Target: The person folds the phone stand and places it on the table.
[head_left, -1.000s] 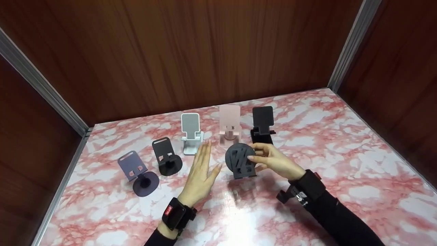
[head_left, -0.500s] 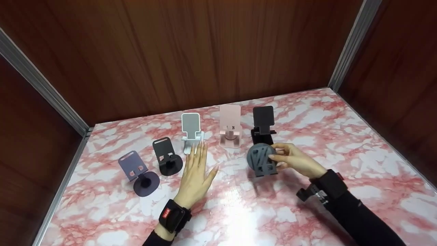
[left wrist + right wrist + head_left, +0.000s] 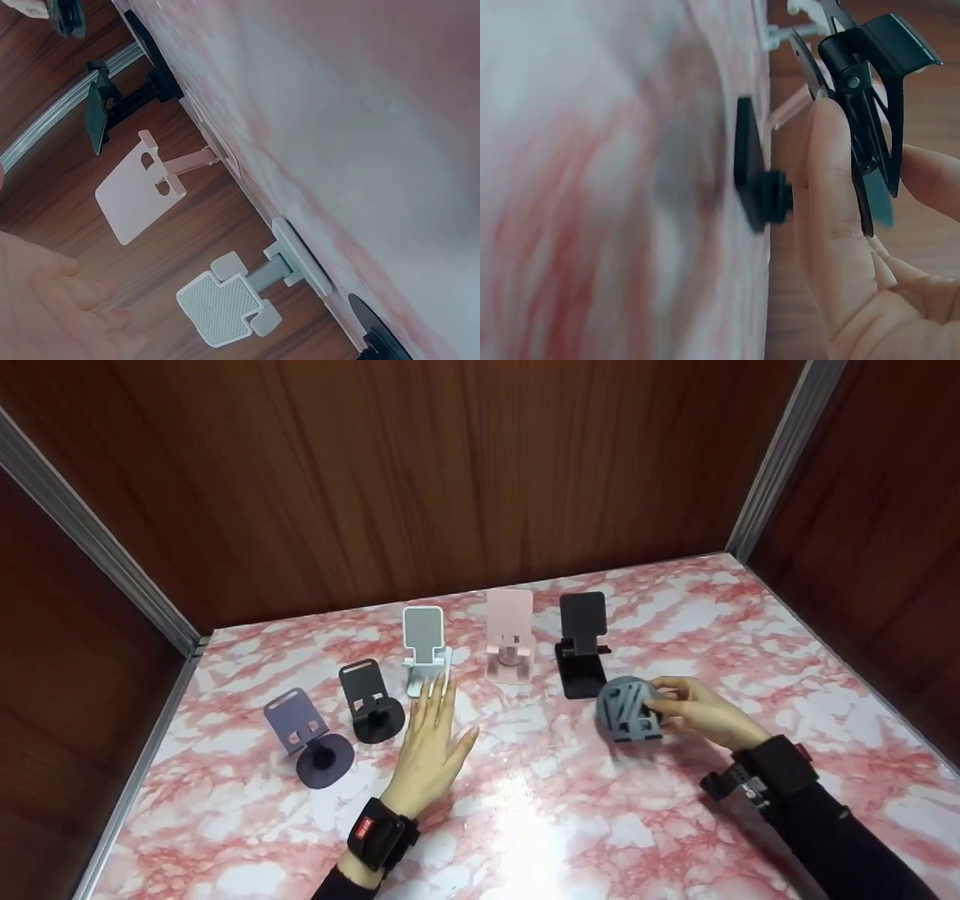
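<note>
My right hand (image 3: 709,714) pinches a folded dark phone stand (image 3: 624,706) with a round base and slotted plate, at the right of the head view. In the right wrist view the folded stand (image 3: 859,112) sits between thumb and fingers, clear of the table. My left hand (image 3: 426,757) stretches out with straight fingers and holds nothing. Its fingertips overlap the base of the white phone stand (image 3: 424,631) in the head view. The left wrist view shows part of that hand (image 3: 52,304) beside the white stand (image 3: 217,307).
A pink phone stand (image 3: 510,619) and a black one (image 3: 583,615) stand at the back. To the left are a black round-based stand (image 3: 364,686) and a purple one (image 3: 324,761). Brown wood-look panels (image 3: 450,472) enclose the red-and-white marbled table (image 3: 570,832).
My right hand has carried the folded phone stand to the right, past the front of the black stand. My left hand has shifted slightly left and then stayed nearly still.
</note>
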Demonstrator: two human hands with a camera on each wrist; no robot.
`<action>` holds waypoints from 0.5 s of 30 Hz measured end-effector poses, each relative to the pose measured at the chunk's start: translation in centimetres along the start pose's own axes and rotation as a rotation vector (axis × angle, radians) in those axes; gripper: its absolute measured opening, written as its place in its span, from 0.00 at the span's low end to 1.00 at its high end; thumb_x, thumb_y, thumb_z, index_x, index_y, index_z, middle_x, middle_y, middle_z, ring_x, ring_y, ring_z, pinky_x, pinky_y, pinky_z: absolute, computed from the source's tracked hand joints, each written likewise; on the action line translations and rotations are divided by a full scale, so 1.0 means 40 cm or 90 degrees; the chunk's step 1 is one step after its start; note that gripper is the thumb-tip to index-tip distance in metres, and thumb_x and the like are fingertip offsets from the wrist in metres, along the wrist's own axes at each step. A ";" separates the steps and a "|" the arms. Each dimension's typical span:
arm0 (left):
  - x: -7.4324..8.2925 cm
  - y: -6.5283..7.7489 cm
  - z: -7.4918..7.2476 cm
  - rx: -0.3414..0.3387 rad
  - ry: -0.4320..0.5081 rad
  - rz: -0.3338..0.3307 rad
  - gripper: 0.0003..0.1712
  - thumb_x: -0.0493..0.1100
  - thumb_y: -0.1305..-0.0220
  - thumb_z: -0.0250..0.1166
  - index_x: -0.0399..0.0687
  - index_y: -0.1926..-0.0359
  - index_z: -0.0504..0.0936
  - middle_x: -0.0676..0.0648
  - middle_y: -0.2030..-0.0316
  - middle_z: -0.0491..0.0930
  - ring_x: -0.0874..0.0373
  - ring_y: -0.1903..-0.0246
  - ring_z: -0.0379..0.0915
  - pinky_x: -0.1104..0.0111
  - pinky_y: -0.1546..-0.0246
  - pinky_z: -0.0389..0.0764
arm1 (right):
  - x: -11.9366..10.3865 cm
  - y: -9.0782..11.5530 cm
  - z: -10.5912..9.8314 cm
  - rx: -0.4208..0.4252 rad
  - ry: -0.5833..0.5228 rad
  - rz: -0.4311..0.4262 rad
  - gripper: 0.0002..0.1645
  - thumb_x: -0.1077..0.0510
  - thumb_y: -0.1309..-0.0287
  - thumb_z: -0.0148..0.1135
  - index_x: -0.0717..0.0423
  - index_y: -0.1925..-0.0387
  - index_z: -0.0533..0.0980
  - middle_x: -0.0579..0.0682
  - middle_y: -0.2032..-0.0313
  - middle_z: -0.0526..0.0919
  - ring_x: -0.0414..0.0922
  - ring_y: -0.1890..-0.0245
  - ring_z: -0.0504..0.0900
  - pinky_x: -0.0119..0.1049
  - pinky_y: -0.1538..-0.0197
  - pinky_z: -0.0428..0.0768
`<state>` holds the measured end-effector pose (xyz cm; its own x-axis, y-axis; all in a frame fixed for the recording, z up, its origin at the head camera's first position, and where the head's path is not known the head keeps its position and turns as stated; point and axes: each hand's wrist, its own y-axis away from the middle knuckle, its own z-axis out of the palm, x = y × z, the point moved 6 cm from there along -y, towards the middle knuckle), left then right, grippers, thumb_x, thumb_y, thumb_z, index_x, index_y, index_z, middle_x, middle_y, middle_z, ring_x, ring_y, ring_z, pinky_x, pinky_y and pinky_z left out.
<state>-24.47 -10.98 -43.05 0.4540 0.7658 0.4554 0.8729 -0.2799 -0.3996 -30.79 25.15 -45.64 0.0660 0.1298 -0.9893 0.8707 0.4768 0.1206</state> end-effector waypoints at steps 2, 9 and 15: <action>0.002 -0.001 -0.001 0.004 0.002 0.005 0.43 0.50 0.28 0.55 0.41 0.24 0.42 0.41 0.24 0.39 0.46 0.27 0.27 0.49 0.29 0.35 | 0.009 0.009 -0.020 0.004 0.003 0.005 0.22 0.62 0.32 0.56 0.69 0.41 0.67 0.52 0.57 0.81 0.44 0.60 0.82 0.36 0.58 0.83; -0.001 0.002 0.007 -0.010 0.010 -0.002 0.43 0.51 0.28 0.54 0.40 0.24 0.43 0.40 0.25 0.40 0.46 0.26 0.27 0.53 0.28 0.34 | 0.033 0.030 -0.078 0.027 0.034 0.049 0.31 0.59 0.31 0.55 0.75 0.36 0.59 0.51 0.56 0.79 0.43 0.59 0.82 0.37 0.57 0.83; -0.001 0.001 0.011 -0.011 0.011 0.006 0.43 0.50 0.28 0.56 0.39 0.24 0.44 0.38 0.25 0.41 0.44 0.27 0.30 0.54 0.28 0.34 | 0.051 0.035 -0.123 0.047 0.031 0.080 0.30 0.59 0.30 0.55 0.75 0.38 0.58 0.50 0.59 0.78 0.40 0.64 0.81 0.36 0.59 0.82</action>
<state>-24.53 -10.77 -43.42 0.4644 0.7537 0.4651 0.8718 -0.2965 -0.3901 -31.84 30.34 -47.10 0.1540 0.2268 -0.9617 0.8907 0.3895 0.2345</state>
